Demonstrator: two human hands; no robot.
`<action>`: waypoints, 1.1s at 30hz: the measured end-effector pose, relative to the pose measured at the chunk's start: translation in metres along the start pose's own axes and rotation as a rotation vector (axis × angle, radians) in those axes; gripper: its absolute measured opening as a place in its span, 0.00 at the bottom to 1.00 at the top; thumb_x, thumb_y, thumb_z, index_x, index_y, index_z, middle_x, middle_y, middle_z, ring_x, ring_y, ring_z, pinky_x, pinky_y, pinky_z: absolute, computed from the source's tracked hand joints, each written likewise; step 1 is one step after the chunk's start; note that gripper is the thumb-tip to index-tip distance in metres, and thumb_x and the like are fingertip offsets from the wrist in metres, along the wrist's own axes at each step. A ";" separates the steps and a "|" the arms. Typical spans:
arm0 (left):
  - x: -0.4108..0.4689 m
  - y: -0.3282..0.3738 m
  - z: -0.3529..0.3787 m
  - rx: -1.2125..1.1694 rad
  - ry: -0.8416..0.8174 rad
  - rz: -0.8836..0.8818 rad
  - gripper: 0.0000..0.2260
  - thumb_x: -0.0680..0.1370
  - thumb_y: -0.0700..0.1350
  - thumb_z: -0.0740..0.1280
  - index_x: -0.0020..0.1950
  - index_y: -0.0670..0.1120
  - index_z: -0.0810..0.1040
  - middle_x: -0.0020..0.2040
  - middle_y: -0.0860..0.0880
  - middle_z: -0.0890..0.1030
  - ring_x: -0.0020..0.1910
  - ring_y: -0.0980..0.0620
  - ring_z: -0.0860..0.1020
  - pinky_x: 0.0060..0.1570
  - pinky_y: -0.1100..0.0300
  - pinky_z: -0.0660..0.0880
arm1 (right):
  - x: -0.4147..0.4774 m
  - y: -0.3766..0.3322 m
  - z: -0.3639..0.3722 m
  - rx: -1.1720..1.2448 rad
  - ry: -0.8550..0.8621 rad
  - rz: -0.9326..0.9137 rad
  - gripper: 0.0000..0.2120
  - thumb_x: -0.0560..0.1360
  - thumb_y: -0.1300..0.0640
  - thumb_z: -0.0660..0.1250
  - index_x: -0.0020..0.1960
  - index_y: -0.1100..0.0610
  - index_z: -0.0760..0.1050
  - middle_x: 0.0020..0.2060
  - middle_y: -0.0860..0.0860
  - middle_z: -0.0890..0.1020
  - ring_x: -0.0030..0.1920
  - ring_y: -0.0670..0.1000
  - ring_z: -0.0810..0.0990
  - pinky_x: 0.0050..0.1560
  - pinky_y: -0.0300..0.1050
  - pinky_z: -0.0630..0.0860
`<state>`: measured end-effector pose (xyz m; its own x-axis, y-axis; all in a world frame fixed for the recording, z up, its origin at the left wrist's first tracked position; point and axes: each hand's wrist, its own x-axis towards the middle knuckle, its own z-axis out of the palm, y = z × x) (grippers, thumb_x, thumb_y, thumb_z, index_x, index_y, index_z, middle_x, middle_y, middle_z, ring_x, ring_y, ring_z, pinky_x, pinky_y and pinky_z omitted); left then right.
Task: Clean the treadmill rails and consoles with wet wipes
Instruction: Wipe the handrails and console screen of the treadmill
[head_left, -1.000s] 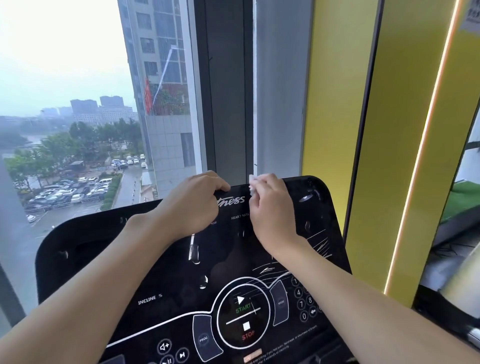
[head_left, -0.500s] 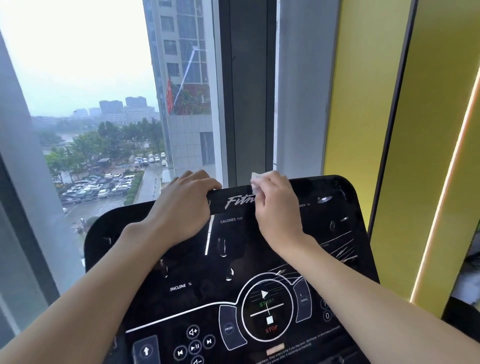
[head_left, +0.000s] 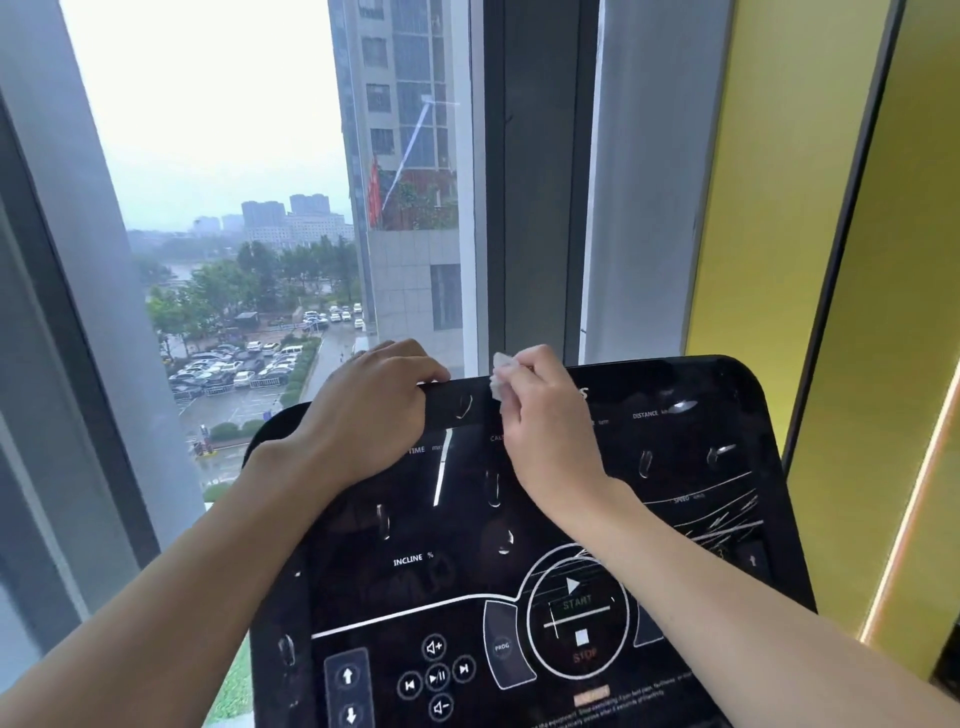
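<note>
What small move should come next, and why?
Probably slide the right hand, pinching the crumpled white wet wipe, rightward along the top edge of the glossy black treadmill console: the left hand grips that edge, and pale streaks mark the right side.

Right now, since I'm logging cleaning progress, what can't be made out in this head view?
Head view:
1. Logo on the console: mostly covered by the right hand and wet wipe.
2. Left hand: fingertips curled behind the console's top edge.
3. Small print below STOP: too small, blurred.
4. Rails: outside the frame.
</note>
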<state>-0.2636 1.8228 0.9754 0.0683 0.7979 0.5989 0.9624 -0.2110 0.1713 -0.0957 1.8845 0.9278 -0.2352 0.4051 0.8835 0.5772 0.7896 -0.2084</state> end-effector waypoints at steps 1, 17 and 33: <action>-0.003 -0.002 0.000 0.011 0.006 0.010 0.21 0.77 0.33 0.57 0.61 0.49 0.82 0.59 0.55 0.78 0.59 0.52 0.73 0.58 0.59 0.67 | -0.001 -0.005 0.001 -0.003 -0.027 -0.023 0.04 0.77 0.67 0.67 0.47 0.62 0.80 0.44 0.51 0.76 0.43 0.51 0.76 0.43 0.48 0.79; -0.014 0.002 -0.003 0.065 -0.013 -0.060 0.25 0.77 0.35 0.57 0.67 0.57 0.77 0.52 0.53 0.71 0.57 0.50 0.67 0.55 0.58 0.65 | -0.007 -0.029 0.010 -0.018 0.001 0.016 0.05 0.76 0.69 0.66 0.44 0.61 0.77 0.41 0.48 0.70 0.36 0.49 0.71 0.35 0.44 0.72; -0.025 -0.007 -0.016 0.066 -0.045 -0.132 0.30 0.77 0.34 0.53 0.69 0.62 0.73 0.54 0.53 0.69 0.58 0.49 0.66 0.58 0.59 0.61 | -0.005 -0.026 0.012 0.017 0.063 0.086 0.05 0.78 0.66 0.65 0.45 0.61 0.77 0.43 0.50 0.72 0.37 0.51 0.74 0.38 0.44 0.75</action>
<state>-0.2758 1.7949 0.9715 -0.0494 0.8413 0.5383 0.9788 -0.0665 0.1938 -0.1192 1.8680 0.9237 -0.1356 0.4425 0.8865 0.5795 0.7612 -0.2913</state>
